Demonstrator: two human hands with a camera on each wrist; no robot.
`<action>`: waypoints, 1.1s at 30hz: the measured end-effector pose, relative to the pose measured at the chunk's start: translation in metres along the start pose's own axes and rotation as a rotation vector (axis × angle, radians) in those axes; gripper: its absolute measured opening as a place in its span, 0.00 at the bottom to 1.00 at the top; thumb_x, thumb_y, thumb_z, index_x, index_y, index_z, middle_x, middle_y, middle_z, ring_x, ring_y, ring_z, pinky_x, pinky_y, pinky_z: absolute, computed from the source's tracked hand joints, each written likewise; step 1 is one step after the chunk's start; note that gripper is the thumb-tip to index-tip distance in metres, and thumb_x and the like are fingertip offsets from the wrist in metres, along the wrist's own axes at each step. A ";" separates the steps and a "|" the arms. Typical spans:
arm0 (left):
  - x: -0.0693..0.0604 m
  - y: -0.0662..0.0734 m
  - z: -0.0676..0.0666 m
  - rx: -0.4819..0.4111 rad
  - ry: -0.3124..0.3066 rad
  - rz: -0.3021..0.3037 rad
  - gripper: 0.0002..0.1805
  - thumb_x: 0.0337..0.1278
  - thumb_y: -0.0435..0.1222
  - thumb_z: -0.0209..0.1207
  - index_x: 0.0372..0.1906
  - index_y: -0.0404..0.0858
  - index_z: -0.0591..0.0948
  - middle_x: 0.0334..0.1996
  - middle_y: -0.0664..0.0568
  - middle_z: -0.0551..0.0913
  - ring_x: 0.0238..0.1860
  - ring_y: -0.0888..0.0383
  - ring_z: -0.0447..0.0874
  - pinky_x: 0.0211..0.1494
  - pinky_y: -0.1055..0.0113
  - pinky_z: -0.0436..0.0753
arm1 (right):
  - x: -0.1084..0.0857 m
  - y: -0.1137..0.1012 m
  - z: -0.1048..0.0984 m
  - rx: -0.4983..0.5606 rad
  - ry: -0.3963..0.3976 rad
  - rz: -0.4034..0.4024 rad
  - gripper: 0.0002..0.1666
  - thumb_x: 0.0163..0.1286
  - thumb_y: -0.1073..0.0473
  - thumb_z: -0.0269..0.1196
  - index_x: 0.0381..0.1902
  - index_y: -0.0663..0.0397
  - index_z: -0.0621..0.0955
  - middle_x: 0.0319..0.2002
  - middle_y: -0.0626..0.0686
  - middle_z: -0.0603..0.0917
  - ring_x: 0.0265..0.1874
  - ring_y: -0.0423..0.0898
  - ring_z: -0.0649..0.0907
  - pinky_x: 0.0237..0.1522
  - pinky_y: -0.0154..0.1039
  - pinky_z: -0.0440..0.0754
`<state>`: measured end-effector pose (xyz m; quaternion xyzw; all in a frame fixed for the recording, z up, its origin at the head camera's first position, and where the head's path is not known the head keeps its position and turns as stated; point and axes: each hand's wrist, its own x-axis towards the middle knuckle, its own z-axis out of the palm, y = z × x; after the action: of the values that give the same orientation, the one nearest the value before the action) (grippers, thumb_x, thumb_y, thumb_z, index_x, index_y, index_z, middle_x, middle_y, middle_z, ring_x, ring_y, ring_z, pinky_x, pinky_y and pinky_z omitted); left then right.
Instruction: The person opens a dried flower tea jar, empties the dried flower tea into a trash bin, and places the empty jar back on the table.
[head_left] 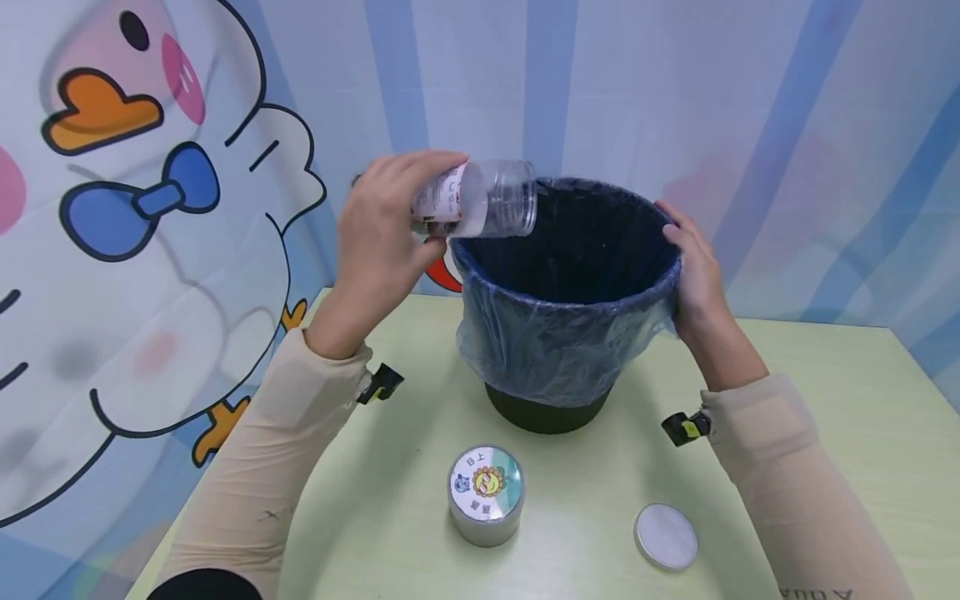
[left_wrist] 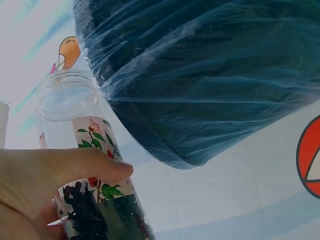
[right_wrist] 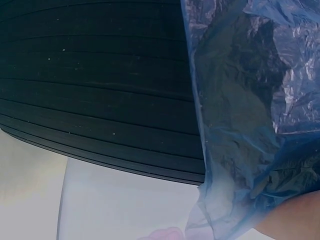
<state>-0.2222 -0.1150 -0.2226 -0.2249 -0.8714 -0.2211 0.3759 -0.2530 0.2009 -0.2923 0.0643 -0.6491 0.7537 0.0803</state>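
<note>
Underneath everything, a pale green table (head_left: 840,433) bears a dark bin (head_left: 551,415) with a translucent bluish bag (head_left: 547,350) folded over its rim. The right hand (head_left: 697,267) grips that rim's right side. Opposite, the left hand (head_left: 382,229) is clamped round a clear labelled jar (head_left: 498,200), tipped sideways, uncapped mouth at the bin's left rim. Nearer stands a round canister (head_left: 486,496); right of it lies a whitish disc (head_left: 666,537).

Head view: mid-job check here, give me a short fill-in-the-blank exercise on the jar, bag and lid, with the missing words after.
1. The jar is held in the person's ____ hand.
2. The bag over the bin is coloured ____.
3. As the head camera sees it, the lid lies to the ____ of the can.

Missing words: left; blue; right.
</note>
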 end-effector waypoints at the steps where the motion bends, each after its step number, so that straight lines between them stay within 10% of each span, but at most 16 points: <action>1: 0.001 0.000 0.000 0.009 -0.003 0.009 0.33 0.48 0.27 0.71 0.63 0.49 0.80 0.62 0.53 0.79 0.62 0.51 0.72 0.60 0.53 0.73 | 0.001 0.000 0.000 0.000 0.001 -0.002 0.29 0.82 0.52 0.41 0.77 0.48 0.64 0.79 0.46 0.52 0.74 0.43 0.51 0.74 0.37 0.48; 14: 0.010 0.005 0.004 0.099 -0.012 0.110 0.32 0.51 0.27 0.70 0.63 0.49 0.80 0.62 0.53 0.78 0.64 0.51 0.70 0.64 0.54 0.72 | 0.002 0.002 -0.002 -0.032 0.007 -0.018 0.30 0.81 0.53 0.40 0.77 0.50 0.63 0.79 0.47 0.50 0.75 0.41 0.47 0.75 0.41 0.38; 33: 0.023 0.010 0.014 0.156 -0.027 0.259 0.31 0.47 0.23 0.70 0.59 0.47 0.83 0.57 0.52 0.81 0.61 0.51 0.73 0.66 0.57 0.72 | 0.003 0.005 0.000 -0.017 0.015 -0.057 0.29 0.81 0.55 0.41 0.76 0.54 0.64 0.78 0.50 0.54 0.73 0.44 0.53 0.72 0.37 0.49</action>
<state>-0.2387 -0.0937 -0.2120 -0.3086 -0.8545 -0.0993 0.4059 -0.2571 0.2007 -0.2964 0.0765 -0.6528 0.7460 0.1070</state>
